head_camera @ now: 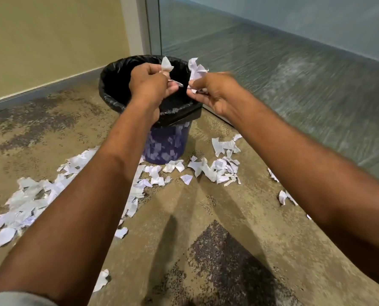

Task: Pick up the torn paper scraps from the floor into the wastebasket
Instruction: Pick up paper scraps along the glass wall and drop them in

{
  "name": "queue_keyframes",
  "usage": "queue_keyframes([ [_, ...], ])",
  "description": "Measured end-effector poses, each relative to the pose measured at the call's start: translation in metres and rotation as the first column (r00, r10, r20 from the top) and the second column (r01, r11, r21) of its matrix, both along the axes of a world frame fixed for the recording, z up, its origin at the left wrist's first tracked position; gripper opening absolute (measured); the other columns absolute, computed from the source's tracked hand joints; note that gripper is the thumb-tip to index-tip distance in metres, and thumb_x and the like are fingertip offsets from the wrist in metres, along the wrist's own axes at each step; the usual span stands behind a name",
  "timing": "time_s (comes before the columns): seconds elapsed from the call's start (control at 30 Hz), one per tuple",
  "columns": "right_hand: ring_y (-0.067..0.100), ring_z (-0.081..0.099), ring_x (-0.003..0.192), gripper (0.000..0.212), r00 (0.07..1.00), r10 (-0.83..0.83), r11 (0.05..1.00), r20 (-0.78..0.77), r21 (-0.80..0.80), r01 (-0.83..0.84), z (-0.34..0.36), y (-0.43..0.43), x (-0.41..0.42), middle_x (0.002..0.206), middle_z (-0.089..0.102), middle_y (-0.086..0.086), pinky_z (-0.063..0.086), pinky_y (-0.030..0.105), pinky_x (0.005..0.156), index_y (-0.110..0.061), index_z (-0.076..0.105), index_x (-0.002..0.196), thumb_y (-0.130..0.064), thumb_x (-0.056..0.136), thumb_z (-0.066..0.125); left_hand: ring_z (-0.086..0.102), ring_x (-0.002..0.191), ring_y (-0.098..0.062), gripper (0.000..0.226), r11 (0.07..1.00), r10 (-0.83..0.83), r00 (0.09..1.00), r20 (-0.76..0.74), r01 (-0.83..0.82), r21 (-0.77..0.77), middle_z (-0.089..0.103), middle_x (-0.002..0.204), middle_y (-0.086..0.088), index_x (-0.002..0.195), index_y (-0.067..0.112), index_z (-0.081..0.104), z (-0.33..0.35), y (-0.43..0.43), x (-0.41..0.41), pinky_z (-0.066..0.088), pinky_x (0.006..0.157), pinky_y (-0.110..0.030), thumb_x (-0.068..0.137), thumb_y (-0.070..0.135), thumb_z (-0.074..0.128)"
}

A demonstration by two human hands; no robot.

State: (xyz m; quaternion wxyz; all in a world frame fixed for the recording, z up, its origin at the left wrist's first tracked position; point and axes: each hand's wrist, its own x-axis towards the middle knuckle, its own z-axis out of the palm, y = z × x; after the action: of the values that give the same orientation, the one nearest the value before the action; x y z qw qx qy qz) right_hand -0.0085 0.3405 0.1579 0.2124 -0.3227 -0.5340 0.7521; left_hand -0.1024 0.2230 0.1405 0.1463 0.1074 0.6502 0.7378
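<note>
A blue wastebasket [166, 144] lined with a black bag [115, 82] stands in the corner. Both my hands are held over its opening. My left hand [150, 83] grips white paper scraps [167, 65] that stick up from my fingers. My right hand [213, 90] grips a crumpled bunch of scraps [196, 68]. Torn white scraps lie on the carpet: a large spread on the left [29, 202], a cluster in front of the basket [155, 175], and a pile to its right [219, 168]. A few more scraps [282, 196] show beside my right forearm.
A beige wall [51, 40] runs along the left, and a frosted glass partition [272, 62] closes the right side. The mottled brown carpet [206, 239] stretches toward me between my arms. Another scrap [101, 280] lies at the near left.
</note>
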Motion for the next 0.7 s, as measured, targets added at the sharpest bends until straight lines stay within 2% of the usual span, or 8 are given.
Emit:
queue_keyframes([
  [0.13,0.023,0.067,0.077,0.023,1.0,-0.001,1.0,0.005,-0.017,0.002,0.003,-0.007,-0.013,0.092,0.067,0.013,0.067,0.034,0.073,0.004,0.065,0.115,0.012,0.094,0.062,0.074,0.086,-0.024,0.017,1.0,-0.008,0.998,0.061,0.01,-0.025,0.07,0.109,-0.014,0.106,0.01,0.071,0.006,-0.005,-0.011,0.067,0.072,-0.032,0.104,0.007,0.054],
  [0.23,0.026,0.071,0.093,0.035,0.999,0.031,0.999,-0.02,-0.038,-0.032,0.004,-0.011,-0.017,0.115,0.065,0.021,0.067,0.033,0.069,0.007,0.063,0.129,0.005,0.094,0.066,0.066,0.098,-0.025,0.02,0.997,-0.057,0.996,0.065,0.06,-0.05,0.066,0.115,-0.009,0.109,0.017,0.071,0.01,-0.008,-0.011,0.066,0.073,-0.033,0.103,0.013,0.052],
  [0.27,0.026,0.068,0.1,0.04,0.999,0.03,0.999,-0.025,-0.036,-0.031,0.003,-0.011,-0.019,0.125,0.06,0.022,0.067,0.034,0.072,0.005,0.061,0.132,0.004,0.093,0.068,0.064,0.101,-0.024,0.02,0.995,-0.081,0.995,0.057,0.084,-0.055,0.066,0.116,-0.007,0.111,0.018,0.07,0.011,-0.009,-0.01,0.066,0.076,-0.035,0.103,0.016,0.052],
  [0.33,0.03,0.063,0.106,0.043,0.999,0.033,0.999,-0.035,-0.033,-0.034,0.0,-0.012,-0.019,0.133,0.054,0.023,0.067,0.036,0.077,0.003,0.06,0.134,0.003,0.092,0.07,0.062,0.11,-0.023,0.019,0.991,-0.118,0.992,0.048,0.121,-0.066,0.064,0.118,-0.002,0.118,0.021,0.068,0.013,-0.01,-0.006,0.064,0.087,-0.041,0.105,0.021,0.054],
  [0.43,0.035,0.064,0.106,0.038,0.998,0.048,0.998,-0.04,-0.031,-0.05,0.0,-0.013,-0.014,0.128,0.058,0.022,0.065,0.029,0.066,0.003,0.061,0.132,0.002,0.095,0.067,0.061,0.115,-0.025,0.023,0.987,-0.143,0.989,0.048,0.146,-0.072,0.063,0.12,-0.001,0.127,0.021,0.065,0.015,-0.01,-0.003,0.062,0.092,-0.043,0.106,0.026,0.055],
  [0.53,0.032,0.071,0.095,0.019,0.997,0.048,0.998,-0.065,-0.027,-0.05,0.003,-0.008,-0.003,0.113,0.065,0.023,0.066,0.032,0.07,0.003,0.065,0.117,0.003,0.099,0.06,0.069,0.108,-0.025,0.022,0.988,-0.142,0.989,0.032,0.144,-0.058,0.068,0.118,-0.004,0.123,0.019,0.069,0.016,-0.009,0.001,0.065,0.089,-0.039,0.104,0.026,0.059],
  [0.6,0.03,0.074,0.087,0.014,0.996,0.044,0.999,-0.073,-0.014,-0.045,0.005,-0.002,0.009,0.105,0.069,0.022,0.067,0.036,0.075,0.002,0.067,0.11,0.005,0.099,0.059,0.076,0.093,-0.025,0.018,0.987,-0.163,0.987,0.017,0.163,-0.002,0.072,0.11,-0.01,0.117,0.013,0.069,0.017,-0.008,0.007,0.066,0.08,-0.035,0.105,0.021,0.059],
  [0.7,0.022,0.073,0.075,0.016,0.998,0.052,0.997,-0.033,0.066,-0.05,0.003,0.012,0.035,0.092,0.071,0.017,0.067,0.035,0.075,0.002,0.069,0.111,0.006,0.097,0.061,0.073,0.067,-0.021,0.017,0.967,-0.254,0.967,-0.031,0.255,0.027,0.073,0.093,-0.013,0.115,0.007,0.068,0.022,-0.004,0.027,0.063,0.067,-0.031,0.106,0.017,0.058],
])
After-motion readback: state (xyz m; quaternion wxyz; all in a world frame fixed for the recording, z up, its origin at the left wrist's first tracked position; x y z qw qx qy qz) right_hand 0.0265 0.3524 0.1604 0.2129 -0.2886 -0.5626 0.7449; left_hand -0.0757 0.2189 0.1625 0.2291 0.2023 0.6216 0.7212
